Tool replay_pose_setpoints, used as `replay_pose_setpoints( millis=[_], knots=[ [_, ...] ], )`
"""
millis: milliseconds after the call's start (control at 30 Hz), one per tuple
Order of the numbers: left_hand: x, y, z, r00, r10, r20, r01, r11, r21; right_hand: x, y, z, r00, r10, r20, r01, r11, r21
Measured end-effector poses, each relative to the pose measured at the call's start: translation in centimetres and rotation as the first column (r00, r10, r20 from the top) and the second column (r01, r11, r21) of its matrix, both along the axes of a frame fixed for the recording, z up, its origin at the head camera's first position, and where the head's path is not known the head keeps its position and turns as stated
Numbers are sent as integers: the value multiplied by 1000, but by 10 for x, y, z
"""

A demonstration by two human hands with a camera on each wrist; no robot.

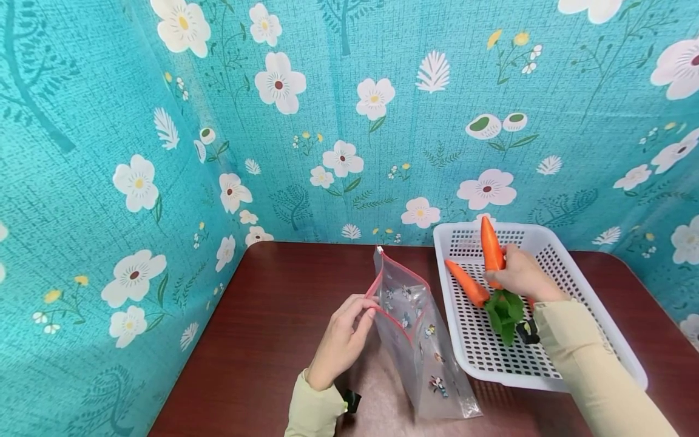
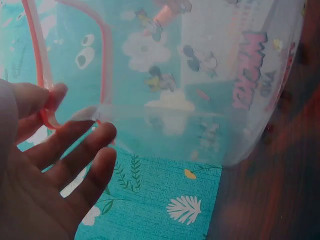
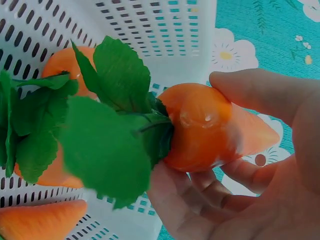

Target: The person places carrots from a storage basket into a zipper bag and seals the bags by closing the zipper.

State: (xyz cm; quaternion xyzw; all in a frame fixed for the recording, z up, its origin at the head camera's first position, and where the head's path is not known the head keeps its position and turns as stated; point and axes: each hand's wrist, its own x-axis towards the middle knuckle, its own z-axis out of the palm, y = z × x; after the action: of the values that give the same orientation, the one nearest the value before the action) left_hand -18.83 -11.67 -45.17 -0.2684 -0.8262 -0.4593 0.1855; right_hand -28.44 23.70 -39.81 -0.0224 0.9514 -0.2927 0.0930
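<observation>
Backdrop [image 1: 349,121]: teal cloth with white flowers, walling the work area on three sides.
Table [image 1: 273,315]: dark red-brown wood, bearing everything else.
Basket [image 1: 579,285]: white perforated plastic, to the right of the bag, holding the carrots within reach of the right hand.
Bag [image 1: 415,340]: clear zip pouch with a red rim and small cartoon prints, standing on the table just left of the basket, its mouth turned up and pulled open.
Left hand [image 1: 341,340]: thumb and forefinger pinch the red rim at the bag's near edge — likely to keep the mouth spread; the other fingers lie loose.
Right hand [image 1: 521,276]: over the basket, fingers curled round one carrot.
Held carrot [image 1: 490,249]: orange, tip up, green leaves hanging below the hand — lifted clear of the basket floor.
Other carrots [image 1: 466,284]: lying in the basket beside the hand.
</observation>
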Motion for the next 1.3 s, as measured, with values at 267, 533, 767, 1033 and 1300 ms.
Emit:
replay_pose_setpoints(
  millis=[267, 533, 767, 1033, 1300],
  knots=[
    [1, 0, 0, 1000, 12, 15, -12, 1000, -1, 3, -2, 7, 999, -15, -47, 15, 1000, 13],
    [1, 0, -1, 1000, 13, 23, -14, 999, 43, 7, -2, 7, 994, -42, -101, 44, 999, 21],
    [2, 1, 1, 998, 10, 61, -13, 998, 63, 10, -6, 13, 993, -32, -114, 28, 999, -36],
    [2, 1, 0, 997, 27, 69, -31, 998, 57, 15, -11, 21, 991, -46, -123, 38, 997, -65],
    [0, 2, -3, 999, 25, 32, -27, 998, 61, 19, -14, 28, 991, -42, -124, 31, 996, -87]
  ],
)
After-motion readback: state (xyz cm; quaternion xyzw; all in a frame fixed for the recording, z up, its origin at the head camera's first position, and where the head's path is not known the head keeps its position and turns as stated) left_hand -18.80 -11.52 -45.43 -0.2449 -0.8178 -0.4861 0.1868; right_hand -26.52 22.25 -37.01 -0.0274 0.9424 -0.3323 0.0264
